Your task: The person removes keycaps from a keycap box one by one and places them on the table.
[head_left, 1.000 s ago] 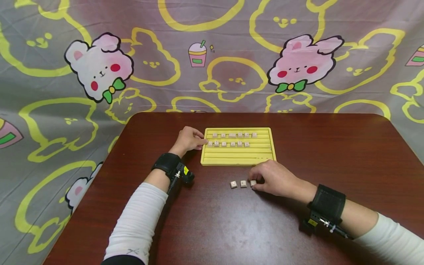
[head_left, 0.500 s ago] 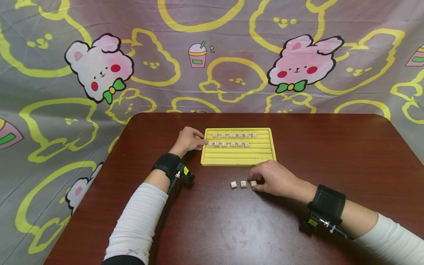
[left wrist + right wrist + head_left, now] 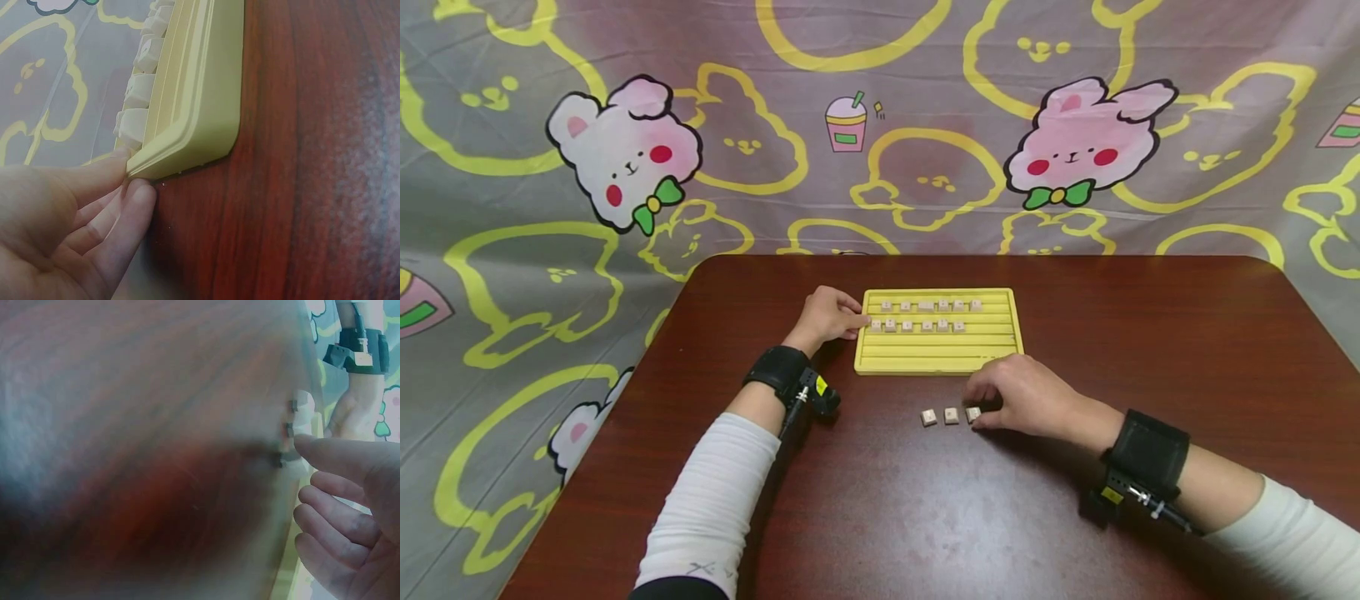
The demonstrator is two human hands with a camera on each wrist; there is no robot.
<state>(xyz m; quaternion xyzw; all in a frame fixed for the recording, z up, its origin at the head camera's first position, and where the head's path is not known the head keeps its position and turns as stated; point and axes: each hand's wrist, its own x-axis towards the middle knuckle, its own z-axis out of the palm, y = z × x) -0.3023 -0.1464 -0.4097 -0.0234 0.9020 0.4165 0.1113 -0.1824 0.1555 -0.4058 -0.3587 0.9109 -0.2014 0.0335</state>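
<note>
bracing, left hand: the left hand (image 3: 827, 317) rests on the bench (image 3: 880, 517) at the left edge of the yellow tray (image 3: 938, 358); in the left wrist view its fingers (image 3: 134, 206) curl against the tray's near corner (image 3: 200, 137), one on the rim and the others tucked under it, gripping that edge.
left wrist: black strap (image 3: 775, 373) with a small camera, white sleeve (image 3: 711, 500) behind it.
tray: it lies flat on the bench, ribbed into rows; the two far rows carry small pale tiles (image 3: 925, 315), the near rows are bare.
loose tiles: three pale tiles in a short line on the bench, just in front of the tray, a left tile (image 3: 928, 417), a middle tile (image 3: 951, 415) and a right tile (image 3: 973, 413).
right hand: the right hand (image 3: 1026, 398) lies knuckles up beside the tray's near right corner; its fingertips touch the right tile, the thumb at it in the blurred right wrist view (image 3: 337, 456); the other fingers hang loosely curled, and whether the tile is pinched cannot be told.
backdrop: grey cloth (image 3: 512, 167) printed with yellow outlines and pink bunnies.
</note>
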